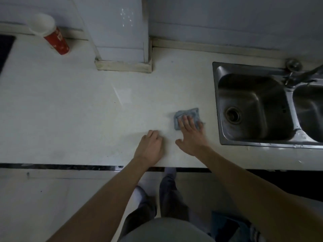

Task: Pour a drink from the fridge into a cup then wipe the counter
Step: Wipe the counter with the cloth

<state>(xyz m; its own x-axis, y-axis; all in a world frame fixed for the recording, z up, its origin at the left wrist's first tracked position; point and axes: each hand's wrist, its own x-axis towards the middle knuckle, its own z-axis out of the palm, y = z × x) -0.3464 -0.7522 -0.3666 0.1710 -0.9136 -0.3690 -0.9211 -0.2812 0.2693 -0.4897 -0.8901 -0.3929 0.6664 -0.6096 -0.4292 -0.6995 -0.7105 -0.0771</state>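
A small blue-grey cloth [189, 112] lies folded on the white counter [70, 110], just left of the sink. My right hand [191, 135] presses flat on the cloth with straight fingers spread over it. My left hand [150, 147] rests on the counter beside it, fingers curled under and holding nothing. A red paper cup [52, 34] with a white inside stands at the back left, near the wall. Whether there is drink in the cup cannot be made out.
A steel double sink [253, 105] with a tap [295, 70] fills the right side. A white boxed column [122, 49] juts onto the counter at the back middle. A dark hob edge [5, 48] shows at far left. The counter's front edge runs below my wrists.
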